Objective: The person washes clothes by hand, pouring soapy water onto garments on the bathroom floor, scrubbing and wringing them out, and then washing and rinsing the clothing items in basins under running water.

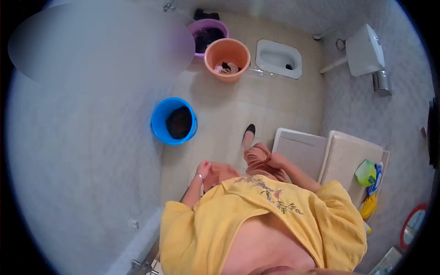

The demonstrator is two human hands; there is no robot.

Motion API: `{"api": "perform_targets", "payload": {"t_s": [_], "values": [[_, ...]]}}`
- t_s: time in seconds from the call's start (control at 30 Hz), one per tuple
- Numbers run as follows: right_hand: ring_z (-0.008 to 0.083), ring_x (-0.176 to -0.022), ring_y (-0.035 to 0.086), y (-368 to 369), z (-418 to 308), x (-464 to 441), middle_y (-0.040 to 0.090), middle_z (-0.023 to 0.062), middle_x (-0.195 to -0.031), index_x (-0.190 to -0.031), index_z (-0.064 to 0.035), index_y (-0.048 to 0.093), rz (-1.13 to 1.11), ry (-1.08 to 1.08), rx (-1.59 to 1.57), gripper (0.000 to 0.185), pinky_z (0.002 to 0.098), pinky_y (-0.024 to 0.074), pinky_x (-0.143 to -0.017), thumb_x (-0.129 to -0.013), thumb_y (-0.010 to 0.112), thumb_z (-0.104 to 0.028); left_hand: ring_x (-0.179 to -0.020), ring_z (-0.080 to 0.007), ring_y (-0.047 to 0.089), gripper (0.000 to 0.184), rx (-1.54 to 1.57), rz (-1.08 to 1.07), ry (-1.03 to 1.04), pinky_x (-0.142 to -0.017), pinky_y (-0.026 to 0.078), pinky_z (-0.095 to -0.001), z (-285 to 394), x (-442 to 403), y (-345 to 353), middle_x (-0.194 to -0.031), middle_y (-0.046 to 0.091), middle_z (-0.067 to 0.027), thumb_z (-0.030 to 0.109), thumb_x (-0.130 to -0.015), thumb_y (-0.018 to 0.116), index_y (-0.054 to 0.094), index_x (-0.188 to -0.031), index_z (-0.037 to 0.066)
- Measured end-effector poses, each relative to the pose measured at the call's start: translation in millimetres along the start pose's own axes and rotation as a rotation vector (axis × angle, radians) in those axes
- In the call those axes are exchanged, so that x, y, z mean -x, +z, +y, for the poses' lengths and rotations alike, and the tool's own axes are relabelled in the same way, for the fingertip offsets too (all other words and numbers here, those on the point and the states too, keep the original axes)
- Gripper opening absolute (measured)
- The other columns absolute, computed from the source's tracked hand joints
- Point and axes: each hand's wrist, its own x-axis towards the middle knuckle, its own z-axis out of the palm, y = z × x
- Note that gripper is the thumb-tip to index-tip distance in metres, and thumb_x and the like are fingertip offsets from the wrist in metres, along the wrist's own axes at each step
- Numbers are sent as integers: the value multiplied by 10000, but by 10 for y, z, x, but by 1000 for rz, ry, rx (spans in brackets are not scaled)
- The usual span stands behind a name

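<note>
I wear brownish-pink trousers and a yellow top with flower embroidery. My right hand is closed on bunched cloth at the right trouser leg, which is pulled up so the lower leg shows. At the outer edge of the other leg, my left hand, with a bracelet at the wrist, is closed on the trouser cloth; its fingertips are small and hard to make out. One foot in a dark shoe stands on the tiled floor.
A blue bucket with dark cloth stands ahead on the left. Beyond it are an orange bucket holding clothes and a purple basin. A squat toilet is set in the floor. At right, a pale counter bears plastic packs.
</note>
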Motion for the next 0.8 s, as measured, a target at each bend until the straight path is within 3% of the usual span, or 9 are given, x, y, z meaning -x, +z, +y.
{"api": "perform_targets", "payload": {"t_s": [0.2,0.27,0.37,0.43,0.53,0.6,0.67,0.7,0.8], "values": [[276,-803,554,-765,198,-360,583,143,-874,-902,-90,601,-99,-130,-156,290,356,431,-703,-667,539,-248,-720,-150,503,311,-245,-13,86,-664,417,-274,1515,-561,349,-741,554,-58,344,-764,525,527,-873,53],[232,-837,542,-1015,97,-436,568,133,-931,-978,-46,550,-181,-63,-157,365,331,419,-727,-694,548,-276,-778,-167,531,380,-841,-169,321,-704,425,-278,1803,-844,475,-822,584,-67,363,-729,562,549,-923,37],[189,-871,529,-1301,190,-609,553,124,-989,-1053,-1,499,-269,10,-146,453,305,407,-751,-720,556,-303,-839,-193,548,337,-765,-344,490,-724,430,-283,2510,-1104,614,-905,593,-104,314,-731,566,574,-917,34],[289,-884,547,-1530,296,-733,568,206,-922,-921,-8,586,-260,120,-307,612,347,417,-726,-600,590,-529,-839,-202,548,296,-541,-523,393,-720,431,-282,2699,-1421,811,-909,588,-119,286,-738,553,580,-898,37],[294,-868,550,-2464,-8,-408,572,208,-904,-916,-4,584,-150,68,-573,657,343,422,-716,-598,578,-579,-792,-206,543,240,-307,-769,449,-695,429,-280,3231,-1606,948,-871,588,-128,240,-759,522,581,-872,36],[288,-896,532,-2746,45,-588,559,183,-946,-1004,-40,523,-126,126,-472,563,327,418,-722,-649,554,-476,-745,-200,538,224,-290,-832,597,-675,428,-278,3664,-1662,883,-829,593,-122,222,-771,504,577,-867,32],[275,-952,494,-2912,137,-818,533,134,-1030,-1179,-113,402,-61,225,-303,468,294,410,-735,-750,505,-271,-678,-181,506,220,-766,-894,653,-639,414,-273,4027,-1861,720,-788,595,-86,204,-766,495,565,-852,15],[306,-934,504,-2967,331,-1047,535,152,-1022,-1182,-94,391,-206,162,-49,479,336,417,-724,-757,476,-299,-678,-181,506,220,-764,-887,651,-639,414,-273,4056,-1949,622,-788,595,-86,204,-766,495,565,-852,15],[330,-897,522,-2949,925,-1344,549,173,-980,-1106,-75,478,-87,204,-274,441,355,415,-718,-747,471,-331,-691,-164,504,205,-345,-825,337,-635,409,-276,3924,-1947,226,-796,585,-48,187,-751,482,561,-844,22]]}}
